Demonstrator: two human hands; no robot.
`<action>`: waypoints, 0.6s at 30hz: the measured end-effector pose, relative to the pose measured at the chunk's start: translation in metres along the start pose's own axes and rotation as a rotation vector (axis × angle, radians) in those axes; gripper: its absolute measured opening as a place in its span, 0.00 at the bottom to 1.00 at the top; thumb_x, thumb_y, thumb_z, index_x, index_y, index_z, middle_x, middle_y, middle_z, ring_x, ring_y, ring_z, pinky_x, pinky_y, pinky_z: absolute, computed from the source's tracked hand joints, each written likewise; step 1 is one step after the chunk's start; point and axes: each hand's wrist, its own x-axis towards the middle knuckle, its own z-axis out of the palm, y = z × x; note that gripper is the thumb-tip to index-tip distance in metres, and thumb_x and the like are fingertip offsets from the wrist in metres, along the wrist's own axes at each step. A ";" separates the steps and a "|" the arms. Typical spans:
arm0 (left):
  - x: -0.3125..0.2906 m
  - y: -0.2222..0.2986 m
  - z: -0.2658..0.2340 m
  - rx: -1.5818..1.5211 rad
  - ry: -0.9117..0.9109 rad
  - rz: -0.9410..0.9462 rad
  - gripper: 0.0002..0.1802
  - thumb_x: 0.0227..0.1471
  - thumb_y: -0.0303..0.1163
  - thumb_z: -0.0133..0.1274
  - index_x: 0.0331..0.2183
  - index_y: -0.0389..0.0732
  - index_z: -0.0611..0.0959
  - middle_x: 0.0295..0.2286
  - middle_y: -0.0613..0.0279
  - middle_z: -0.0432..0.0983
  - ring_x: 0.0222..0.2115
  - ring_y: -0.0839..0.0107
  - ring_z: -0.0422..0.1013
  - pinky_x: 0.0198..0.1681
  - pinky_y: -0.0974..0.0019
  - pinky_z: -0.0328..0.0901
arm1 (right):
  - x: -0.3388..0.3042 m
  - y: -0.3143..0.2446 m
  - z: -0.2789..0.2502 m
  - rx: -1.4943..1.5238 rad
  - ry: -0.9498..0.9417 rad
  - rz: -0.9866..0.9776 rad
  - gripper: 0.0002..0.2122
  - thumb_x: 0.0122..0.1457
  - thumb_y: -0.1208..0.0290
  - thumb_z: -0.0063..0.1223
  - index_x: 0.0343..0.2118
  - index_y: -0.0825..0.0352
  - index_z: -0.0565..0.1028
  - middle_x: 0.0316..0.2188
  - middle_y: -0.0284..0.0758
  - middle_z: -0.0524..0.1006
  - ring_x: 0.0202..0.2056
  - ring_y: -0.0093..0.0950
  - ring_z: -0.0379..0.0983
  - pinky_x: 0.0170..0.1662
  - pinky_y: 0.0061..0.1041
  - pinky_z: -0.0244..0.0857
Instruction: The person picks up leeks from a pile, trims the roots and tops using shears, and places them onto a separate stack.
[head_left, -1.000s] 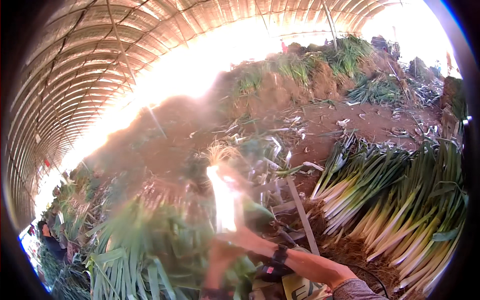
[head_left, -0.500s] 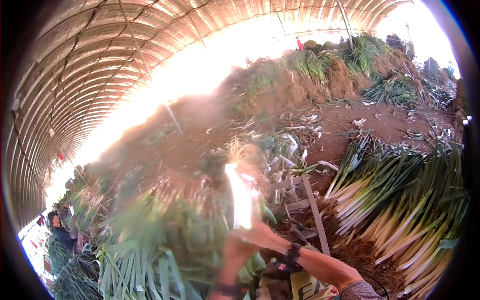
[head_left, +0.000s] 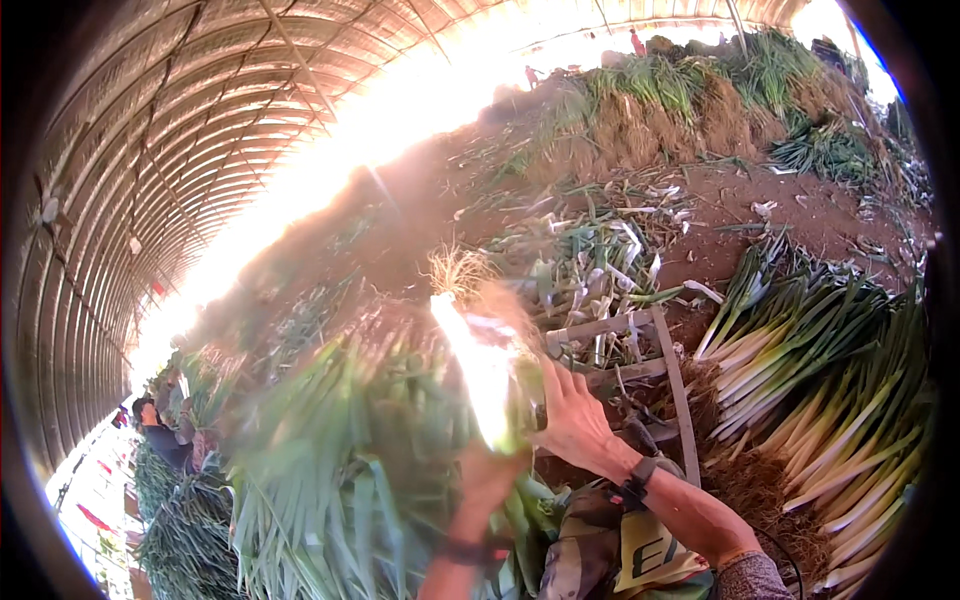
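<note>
Left grip (head_left: 490,476) apparently around leek (head_left: 474,372), right grip (head_left: 580,422) beside

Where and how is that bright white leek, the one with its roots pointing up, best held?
Probably around the lower stalk of the leek, near where white turns green, coming from below, where the left hand grips. It leans upright with its wispy roots on top, so its lower end faces the person and the slim shaft suits wrapped fingers.

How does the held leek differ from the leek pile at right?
The held leek has its roots at the far end; the leek pile has roots at the near end. The held leek's shaft glares nearly white; the leek pile's shafts look dimmer. Both show pale shafts and stringy roots.
</note>
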 end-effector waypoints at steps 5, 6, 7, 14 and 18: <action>-0.011 -0.002 -0.004 0.208 -0.086 -0.165 0.30 0.40 0.47 0.68 0.38 0.31 0.83 0.31 0.45 0.80 0.33 0.56 0.77 0.40 0.55 0.71 | 0.041 -0.012 0.003 0.277 0.007 0.154 0.41 0.53 0.70 0.57 0.68 0.68 0.48 0.63 0.52 0.58 0.49 0.51 0.71 0.50 0.43 0.70; -0.012 -0.003 0.004 0.237 -0.061 -0.122 0.31 0.39 0.48 0.69 0.37 0.30 0.83 0.32 0.45 0.79 0.33 0.56 0.77 0.40 0.55 0.71 | 0.054 0.014 0.022 0.462 0.062 0.166 0.38 0.51 0.77 0.56 0.67 0.67 0.54 0.61 0.51 0.64 0.47 0.48 0.75 0.47 0.38 0.72; -0.014 -0.006 0.005 0.268 -0.024 -0.096 0.32 0.38 0.48 0.70 0.37 0.30 0.83 0.32 0.44 0.79 0.34 0.56 0.77 0.40 0.55 0.71 | 0.063 0.028 0.028 0.464 0.061 0.166 0.38 0.51 0.77 0.56 0.67 0.67 0.54 0.61 0.51 0.64 0.47 0.48 0.75 0.47 0.38 0.72; -0.030 -0.032 0.006 0.199 0.051 0.026 0.29 0.38 0.42 0.69 0.41 0.33 0.83 0.33 0.51 0.83 0.32 0.64 0.81 0.37 0.63 0.76 | 0.124 0.042 -0.021 0.038 -0.092 0.219 0.10 0.54 0.78 0.54 0.39 0.70 0.79 0.41 0.46 0.80 0.42 0.37 0.79 0.46 0.33 0.74; -0.043 -0.015 -0.010 0.120 -0.117 -0.120 0.30 0.36 0.39 0.67 0.44 0.36 0.83 0.35 0.53 0.83 0.34 0.65 0.80 0.40 0.63 0.75 | 0.167 0.077 -0.057 0.004 0.293 0.219 0.07 0.51 0.76 0.52 0.32 0.68 0.80 0.33 0.49 0.80 0.38 0.45 0.79 0.43 0.38 0.74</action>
